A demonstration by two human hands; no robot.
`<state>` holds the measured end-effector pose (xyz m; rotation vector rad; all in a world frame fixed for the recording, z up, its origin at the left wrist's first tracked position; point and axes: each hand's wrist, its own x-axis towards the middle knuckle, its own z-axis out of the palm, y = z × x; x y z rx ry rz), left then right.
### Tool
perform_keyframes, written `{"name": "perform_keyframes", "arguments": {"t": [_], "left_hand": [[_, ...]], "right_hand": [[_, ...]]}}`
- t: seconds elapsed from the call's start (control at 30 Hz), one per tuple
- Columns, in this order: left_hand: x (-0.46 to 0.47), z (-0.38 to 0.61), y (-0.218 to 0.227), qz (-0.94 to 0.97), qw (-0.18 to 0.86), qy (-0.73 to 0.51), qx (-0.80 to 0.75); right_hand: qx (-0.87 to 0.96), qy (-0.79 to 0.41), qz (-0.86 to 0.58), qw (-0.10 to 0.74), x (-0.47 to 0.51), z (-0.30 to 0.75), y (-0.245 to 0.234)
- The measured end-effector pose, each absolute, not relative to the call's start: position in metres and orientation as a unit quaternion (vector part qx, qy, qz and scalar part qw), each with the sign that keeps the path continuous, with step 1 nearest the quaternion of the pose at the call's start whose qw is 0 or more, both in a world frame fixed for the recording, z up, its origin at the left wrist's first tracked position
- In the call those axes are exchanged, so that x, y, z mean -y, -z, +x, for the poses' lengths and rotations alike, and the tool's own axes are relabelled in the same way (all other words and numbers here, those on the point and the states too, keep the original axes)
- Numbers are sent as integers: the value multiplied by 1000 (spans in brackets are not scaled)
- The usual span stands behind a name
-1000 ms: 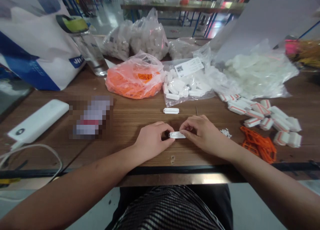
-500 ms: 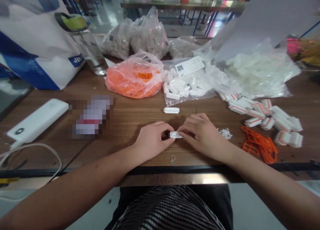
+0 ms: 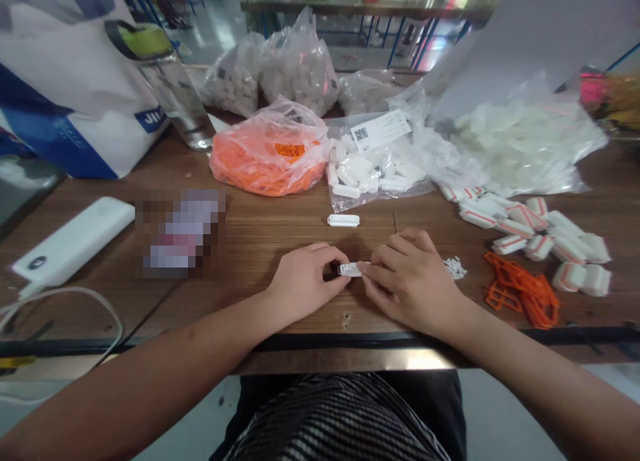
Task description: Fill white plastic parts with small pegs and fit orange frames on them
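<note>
A small white plastic casing [image 3: 351, 269] with a row of small marks or slots lies between my hands, just above the table. My left hand [image 3: 305, 277] pinches its left end between thumb and forefinger. The fingers of my right hand [image 3: 413, 277] are bent together over its right end and cover that part; whether they hold a tiny piece is hidden. Farther back, a similar white casing [image 3: 343, 220] lies by itself. Beside my right hand is a little heap of tiny white pieces [image 3: 455, 268].
Orange plastic frames [image 3: 520, 291] and a pile of white casings with orange strips [image 3: 530, 227] lie at right. Behind are an orange-filled bag [image 3: 267, 157] and a bag of white parts [image 3: 370, 171]. A power bank [image 3: 75, 241] and a bottle [image 3: 175, 94] are at left.
My right hand has shifted slightly to the right and its fingers have changed position on the casing. My left hand and the casing look almost unmoved.
</note>
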<state>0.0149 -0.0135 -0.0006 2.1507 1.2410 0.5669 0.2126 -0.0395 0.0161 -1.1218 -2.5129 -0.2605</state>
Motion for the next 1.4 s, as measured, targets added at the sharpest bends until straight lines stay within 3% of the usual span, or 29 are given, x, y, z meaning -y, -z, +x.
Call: {"name": "perform_keyframes", "arguments": {"t": [0.13, 0.47, 0.7, 1.03, 1.4], "left_hand": [[14, 16, 0, 806, 290, -214, -470], [14, 15, -1, 811, 289, -202, -467], [14, 15, 0, 820, 279, -210, -453], [9, 15, -9, 827, 297, -165, -448], [13, 16, 4, 844, 250, -208, -427]], "right_hand": [[901, 158, -373, 152, 44, 210, -12], [875, 31, -416, 245, 38, 214, -17], [889, 70, -418, 174, 40, 211, -16], [886, 57, -407, 215, 38, 211, -9], [883, 32, -413, 222, 38, 213, -9]]}}
